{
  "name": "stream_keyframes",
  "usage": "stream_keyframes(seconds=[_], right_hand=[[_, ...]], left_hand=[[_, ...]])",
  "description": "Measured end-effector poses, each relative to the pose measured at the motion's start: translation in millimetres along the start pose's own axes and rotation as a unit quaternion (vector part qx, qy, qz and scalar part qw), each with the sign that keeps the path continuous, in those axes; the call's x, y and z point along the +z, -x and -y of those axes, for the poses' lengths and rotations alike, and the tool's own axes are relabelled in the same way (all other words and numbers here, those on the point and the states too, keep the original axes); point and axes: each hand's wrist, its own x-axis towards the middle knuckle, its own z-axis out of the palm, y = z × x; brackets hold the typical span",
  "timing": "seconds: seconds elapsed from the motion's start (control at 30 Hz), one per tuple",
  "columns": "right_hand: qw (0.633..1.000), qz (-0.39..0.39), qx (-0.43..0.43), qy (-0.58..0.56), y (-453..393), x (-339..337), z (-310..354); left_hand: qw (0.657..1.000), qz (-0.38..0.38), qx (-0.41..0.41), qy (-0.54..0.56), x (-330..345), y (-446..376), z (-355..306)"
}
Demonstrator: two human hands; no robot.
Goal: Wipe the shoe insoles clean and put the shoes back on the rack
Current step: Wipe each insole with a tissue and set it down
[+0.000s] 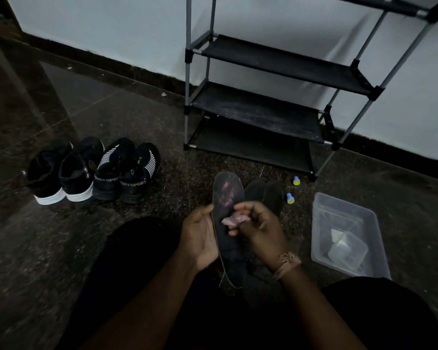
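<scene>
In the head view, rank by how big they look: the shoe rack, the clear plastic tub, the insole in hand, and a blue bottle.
1. Shoe rack
2. Clear plastic tub
3. Insole; nearer, so unsure against the tub
4. Blue bottle

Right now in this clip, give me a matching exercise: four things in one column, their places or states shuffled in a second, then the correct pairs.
Things:
1. insole with pink wear marks
2. pale cloth
3. striped shoes
4. clear plastic bin

Places or states:
A. on the floor left of the shoe rack, heels toward the camera
B. on the floor at the person's right
C. held along its edge by the left hand
D. pinched in the right hand, pressed on the insole

Pairs: 1-C, 2-D, 3-A, 4-B
</scene>
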Motion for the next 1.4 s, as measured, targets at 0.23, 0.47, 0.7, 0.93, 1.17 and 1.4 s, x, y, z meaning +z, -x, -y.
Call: stream_keyframes(seconds=[0.23, 0.47, 0.7, 0.93, 1.17, 1.4], right_hand=[[0.921, 0.059, -0.170, 0.345, 3, 19, -24], [0.898, 0.084, -0.155, 0.403, 3, 24, -29], [0.903, -0.093, -0.180, 0.380, -14, 23, -20], [0.916, 0.040, -0.160, 0.366, 14, 35, -15], [0.920, -0.095, -0.155, 0.347, -5, 21, -17], [0.949, 0.021, -0.067, 0.309, 21, 36, -20]], left_hand=[[0.993, -0.090, -0.016, -0.068, -7, -7, 4], [0.987, -0.135, -0.032, -0.079, -11, -10, 11], [0.993, -0.095, -0.035, -0.058, -6, -3, 22], [0.990, -0.121, -0.018, -0.072, -12, -6, 21], [0.992, -0.089, -0.039, -0.081, -11, -3, 31], [0.986, -0.123, 0.002, -0.113, -18, -6, 25]])
